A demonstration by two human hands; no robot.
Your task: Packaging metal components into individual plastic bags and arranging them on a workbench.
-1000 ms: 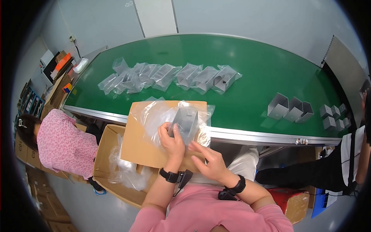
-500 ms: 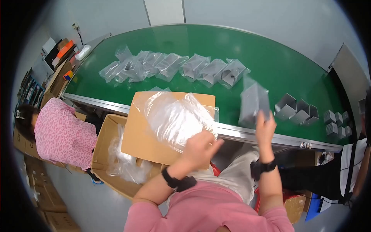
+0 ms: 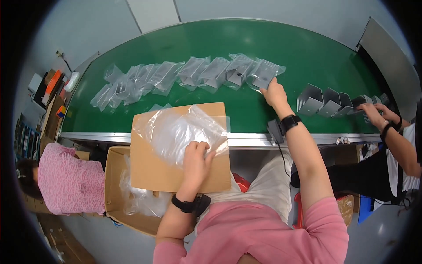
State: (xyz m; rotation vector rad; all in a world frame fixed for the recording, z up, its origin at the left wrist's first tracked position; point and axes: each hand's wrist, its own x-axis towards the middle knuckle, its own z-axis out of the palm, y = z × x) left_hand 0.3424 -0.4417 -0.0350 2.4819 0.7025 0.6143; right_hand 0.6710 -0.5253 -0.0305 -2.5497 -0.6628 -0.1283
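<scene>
Head: bags (image 3: 171, 132) on cardbd (image 3: 167, 178) part-hiding carton (image 3: 115, 176); co-worker (image 3: 401, 148) R.

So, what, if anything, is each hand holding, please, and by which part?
The right hand holds a bagged metal part by its near corner; whether the left hand grips the plastic bags is unclear.

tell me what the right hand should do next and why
I'd probably ease the right hand off the bagged metal part: it appears to rest on the green table, at the right end of the row of bagged parts, and the left hand is at the clear bags.
</scene>
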